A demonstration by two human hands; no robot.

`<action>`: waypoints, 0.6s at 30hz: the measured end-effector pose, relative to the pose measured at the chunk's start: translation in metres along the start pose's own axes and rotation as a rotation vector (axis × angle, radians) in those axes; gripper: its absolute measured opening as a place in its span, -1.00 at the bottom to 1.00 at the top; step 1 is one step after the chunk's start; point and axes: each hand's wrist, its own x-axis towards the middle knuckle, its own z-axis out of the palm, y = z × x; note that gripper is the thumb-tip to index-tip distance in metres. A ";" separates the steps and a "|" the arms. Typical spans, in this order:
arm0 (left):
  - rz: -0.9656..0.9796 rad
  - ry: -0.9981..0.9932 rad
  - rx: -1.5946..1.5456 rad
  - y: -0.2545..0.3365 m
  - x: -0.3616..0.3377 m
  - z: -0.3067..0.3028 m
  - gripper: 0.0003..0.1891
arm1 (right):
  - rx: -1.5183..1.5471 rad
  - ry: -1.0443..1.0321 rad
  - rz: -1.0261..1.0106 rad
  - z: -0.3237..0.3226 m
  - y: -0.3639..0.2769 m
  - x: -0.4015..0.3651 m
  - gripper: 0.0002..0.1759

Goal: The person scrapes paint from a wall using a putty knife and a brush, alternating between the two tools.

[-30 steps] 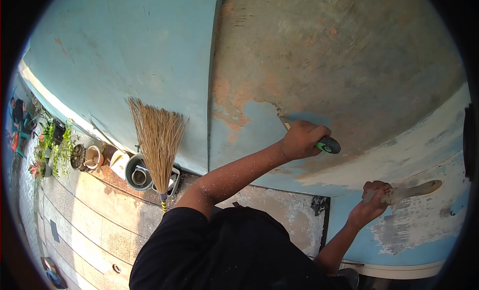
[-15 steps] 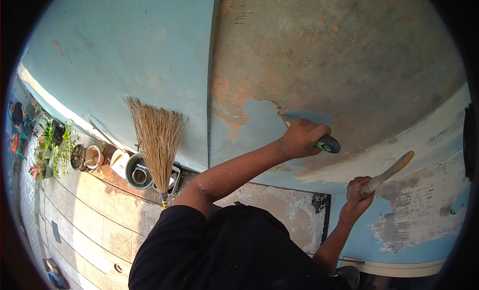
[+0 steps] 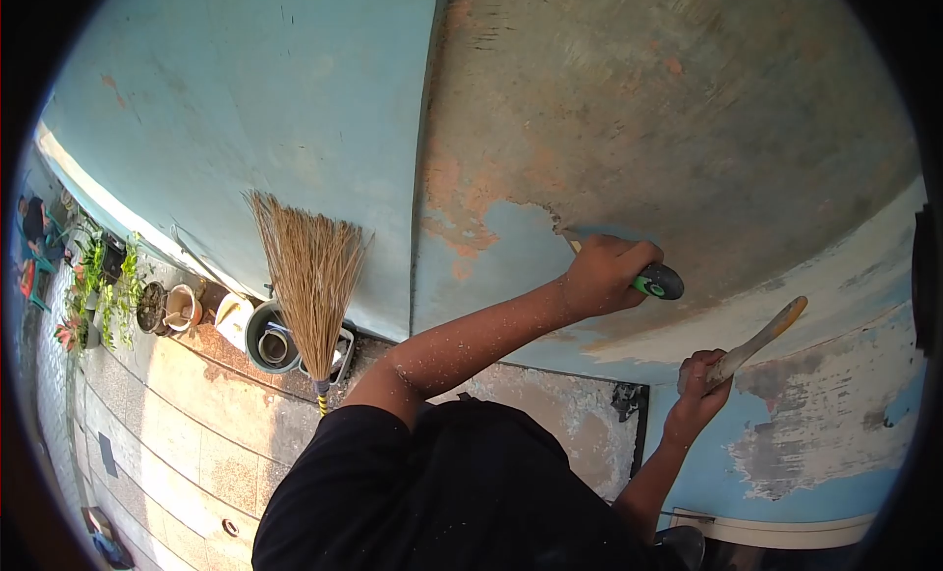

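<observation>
My left hand point(image 3: 611, 274) is wrapped round a scraper point(image 3: 660, 281) with a black and green handle. The scraper's blade points up and left, at the edge between blue paint and bare grey-brown plaster on the wall point(image 3: 609, 99). Lower right, my right hand point(image 3: 701, 386) grips a tool with a long, worn whitish handle point(image 3: 761, 340) with a yellow end; its other end is hidden by the hand. Pale flakes dot my left forearm.
A stick broom point(image 3: 309, 276) leans upright against the blue wall at left. Beside it stand a dark bucket point(image 3: 257, 350), pots and green plants point(image 3: 123, 281) along the tiled floor point(image 3: 182, 443). A person point(image 3: 35, 222) is at the far left edge.
My left hand and the scraper have shifted slightly right relative to the view. My right hand and its tool have moved slightly left. Both grips look the same.
</observation>
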 end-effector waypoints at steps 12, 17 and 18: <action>-0.009 0.028 0.030 -0.002 -0.001 0.001 -0.62 | 0.000 0.001 0.003 0.002 0.001 0.003 -0.73; 0.006 0.025 0.022 -0.002 0.000 0.001 -0.61 | -0.040 -0.039 -0.023 -0.002 0.006 0.003 -0.70; 0.013 0.015 0.020 -0.003 -0.001 0.001 -0.61 | -0.051 -0.066 -0.020 -0.002 0.006 0.004 -0.68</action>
